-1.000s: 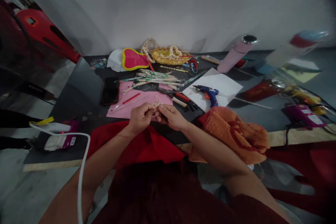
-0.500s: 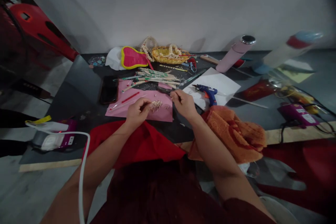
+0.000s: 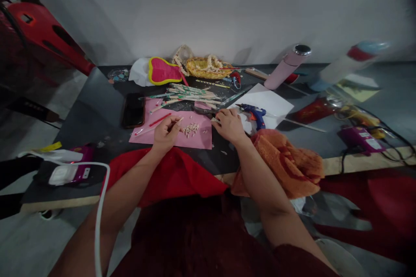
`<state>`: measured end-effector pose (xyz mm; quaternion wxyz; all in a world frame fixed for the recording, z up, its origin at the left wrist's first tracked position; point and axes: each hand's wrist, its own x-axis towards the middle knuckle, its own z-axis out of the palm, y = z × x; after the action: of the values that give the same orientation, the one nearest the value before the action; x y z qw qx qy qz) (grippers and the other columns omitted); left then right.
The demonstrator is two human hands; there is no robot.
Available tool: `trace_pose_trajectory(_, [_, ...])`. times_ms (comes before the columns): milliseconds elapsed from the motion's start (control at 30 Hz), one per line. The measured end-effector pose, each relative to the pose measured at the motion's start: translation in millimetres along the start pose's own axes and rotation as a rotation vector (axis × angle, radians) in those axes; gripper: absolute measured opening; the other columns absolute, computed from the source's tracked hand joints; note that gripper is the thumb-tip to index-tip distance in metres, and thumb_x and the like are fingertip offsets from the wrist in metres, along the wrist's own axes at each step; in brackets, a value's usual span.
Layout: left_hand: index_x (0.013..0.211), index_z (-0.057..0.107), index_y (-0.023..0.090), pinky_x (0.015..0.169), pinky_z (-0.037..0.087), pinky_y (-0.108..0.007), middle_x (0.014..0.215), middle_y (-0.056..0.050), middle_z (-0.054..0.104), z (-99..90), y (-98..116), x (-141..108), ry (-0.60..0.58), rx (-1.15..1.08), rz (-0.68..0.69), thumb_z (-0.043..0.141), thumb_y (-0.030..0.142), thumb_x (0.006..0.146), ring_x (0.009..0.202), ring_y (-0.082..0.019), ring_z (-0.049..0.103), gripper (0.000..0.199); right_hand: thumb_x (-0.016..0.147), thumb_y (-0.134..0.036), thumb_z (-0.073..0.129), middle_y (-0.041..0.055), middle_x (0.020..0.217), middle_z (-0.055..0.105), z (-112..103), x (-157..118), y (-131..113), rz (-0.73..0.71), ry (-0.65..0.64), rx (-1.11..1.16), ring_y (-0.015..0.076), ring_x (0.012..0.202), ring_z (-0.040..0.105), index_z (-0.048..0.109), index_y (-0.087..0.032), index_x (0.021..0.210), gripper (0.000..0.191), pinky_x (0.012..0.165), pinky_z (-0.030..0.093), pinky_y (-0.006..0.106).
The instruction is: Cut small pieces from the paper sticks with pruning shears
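Observation:
My left hand [image 3: 166, 134] is closed in a pinch on a short thin pale stick [image 3: 178, 120] over the pink sheet [image 3: 149, 136]. Just right of it lies a pile of small cut stick pieces [image 3: 191, 128] on the sheet. My right hand [image 3: 230, 124] is bent with its fingers curled at the sheet's right edge. Something small and pale shows at its fingertips, too small to name. A dark tool [image 3: 203, 110], its kind unclear, lies just beyond those fingertips. A red stick [image 3: 160, 119] rests on the sheet left of my left hand.
Behind the sheet lies a bundle of pale sticks [image 3: 191, 94], with a woven basket [image 3: 195, 69] near the wall. A blue glue gun [image 3: 255, 114] rests on white paper [image 3: 276, 101]. A phone [image 3: 134, 110], orange towel [image 3: 289, 160], pink bottle [image 3: 286, 69] and red cloth [image 3: 182, 177] surround my hands.
My left hand has drawn back left from the pile, uncovering it, and the thin stick now shows in its pinch. My right hand has shifted slightly right, its fingers lying over more flatly.

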<state>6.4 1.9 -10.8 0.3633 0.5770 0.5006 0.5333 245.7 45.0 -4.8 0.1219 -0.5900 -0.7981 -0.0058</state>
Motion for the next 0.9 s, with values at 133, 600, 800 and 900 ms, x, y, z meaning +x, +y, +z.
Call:
trace_pose_trajectory(133, [0.097,0.06,0.017,0.06,0.045,-0.023,0.069,-0.001,0.066,-2.0,-5,2,-0.006,-0.031,0.009,0.057,0.034,0.084,0.062,-0.011,0.06,0.022,0.09,-0.035,0.046,0.0112,0.118,0.061,6,3,2,-0.04,0.08,0.053,0.029,0.113,0.046,0.064,-0.017,0.096,0.027,0.089,0.042,0.042])
trace_pose_trajectory(600, [0.094,0.06,0.017,0.061,0.045,-0.022,0.069,-0.001,0.066,0.1,-7,2,0.003,-0.083,-0.003,0.058,0.036,0.085,0.063,-0.011,0.061,0.022,0.077,-0.03,0.051,0.0024,0.077,0.064,0,11,6,0.138,0.094,0.667,0.0166,0.068,0.054,0.062,-0.017,0.092,0.022,0.064,0.04,0.029])
trace_pose_trajectory(800, [0.095,0.059,0.017,0.054,0.041,-0.021,0.068,0.0,0.065,0.4,-6,4,0.02,-0.133,-0.067,0.056,0.041,0.085,0.055,-0.009,0.055,0.026,0.079,-0.017,0.04,0.009,0.1,0.063,8,10,-1,-0.053,0.117,0.589,0.0198,0.097,0.057,0.059,-0.018,0.093,0.023,0.085,0.045,0.034])
trace_pose_trajectory(900, [0.095,0.059,0.017,0.05,0.038,-0.02,0.069,0.0,0.064,-0.9,-3,6,0.041,-0.186,-0.086,0.057,0.043,0.085,0.051,-0.007,0.049,0.027,0.083,-0.019,0.041,0.014,0.12,0.056,6,4,-8,-0.135,0.124,0.411,0.0244,0.116,0.047,0.058,-0.015,0.111,0.032,0.095,0.041,0.04])
